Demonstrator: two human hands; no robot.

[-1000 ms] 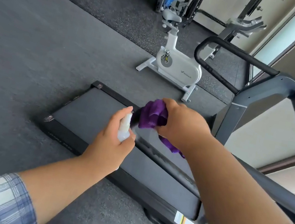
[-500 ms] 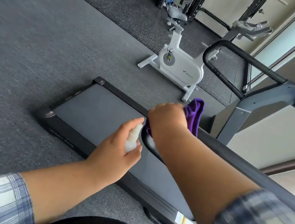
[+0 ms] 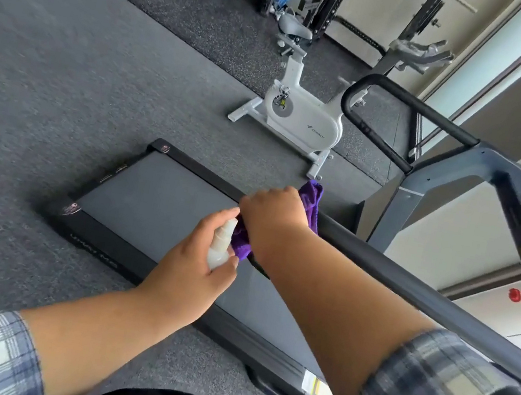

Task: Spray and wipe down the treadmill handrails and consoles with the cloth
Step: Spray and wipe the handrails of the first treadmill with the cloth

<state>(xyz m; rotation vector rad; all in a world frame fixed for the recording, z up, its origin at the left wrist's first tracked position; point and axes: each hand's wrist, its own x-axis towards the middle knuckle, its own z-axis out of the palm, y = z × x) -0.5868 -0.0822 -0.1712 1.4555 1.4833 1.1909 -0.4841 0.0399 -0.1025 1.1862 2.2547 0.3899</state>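
Nearest, the left hand [image 3: 196,269] has its grip clamped round a small spray bottle [image 3: 220,246]. Just beyond, the right hand [image 3: 271,215] has its grip clamped on the purple cloth [image 3: 311,199] wrapped over the treadmill handrail [image 3: 411,279].

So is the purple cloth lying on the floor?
No, the right hand holds the purple cloth wrapped around the near handrail.

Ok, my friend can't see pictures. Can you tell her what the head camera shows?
A person's right hand presses a purple cloth around the near treadmill handrail, while the left hand holds a small spray bottle beside it. Below lies the treadmill belt, and a white exercise bike stands on the gym floor behind.
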